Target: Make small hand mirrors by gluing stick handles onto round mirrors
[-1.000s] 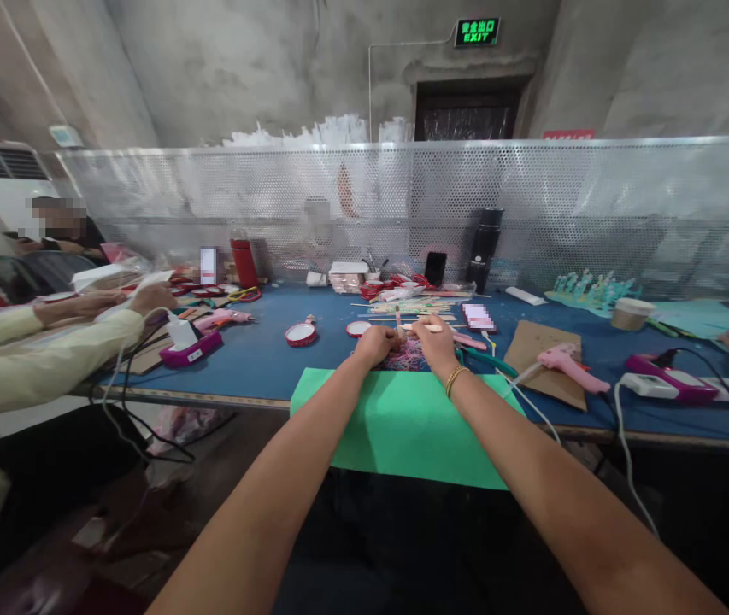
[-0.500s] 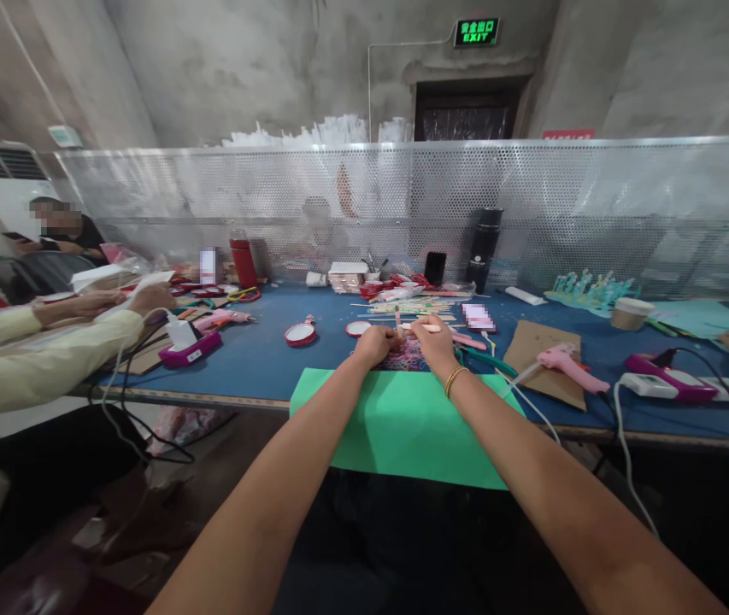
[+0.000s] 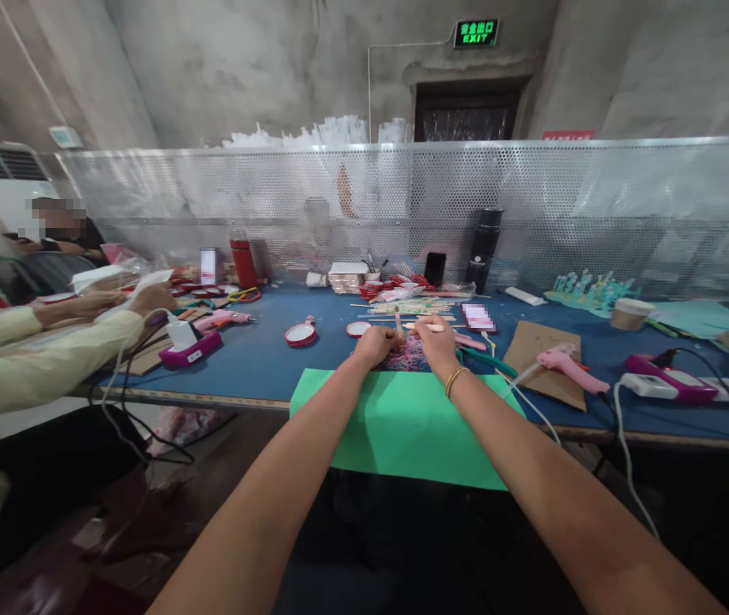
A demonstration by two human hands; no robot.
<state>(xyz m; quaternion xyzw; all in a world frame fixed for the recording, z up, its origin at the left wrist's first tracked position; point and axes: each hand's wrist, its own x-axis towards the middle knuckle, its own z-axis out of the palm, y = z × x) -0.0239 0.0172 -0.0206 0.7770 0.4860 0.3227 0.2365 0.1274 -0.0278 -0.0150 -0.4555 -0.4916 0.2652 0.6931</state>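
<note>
My left hand point(image 3: 377, 345) is closed, its fingertips pinching the lower end of a small flat upright stick point(image 3: 397, 318). In my right hand point(image 3: 436, 345), which wears a gold bracelet point(image 3: 454, 381), is a pale pink pen-like tool point(image 3: 426, 327), its tip pointing left toward the stick. Beneath both hands lies a tangle of pink, purple and blue threads point(image 3: 408, 354). A green sheet point(image 3: 412, 427) hangs over the table's front edge under my forearms. Fingers partly hide what each hand grips.
Flat sticks point(image 3: 425, 305) and a phone point(image 3: 479, 318) lie beyond my hands. To the right are a pink glue gun point(image 3: 573, 369) on cardboard point(image 3: 531, 342) and a power strip point(image 3: 672, 380). Round red-rimmed lids point(image 3: 301, 335) lie left. A co-worker's sleeves point(image 3: 37, 359) reach in from the left.
My right hand and the pen-like tool have shifted slightly to the right. My left hand stays in nearly the same place with the stick.
</note>
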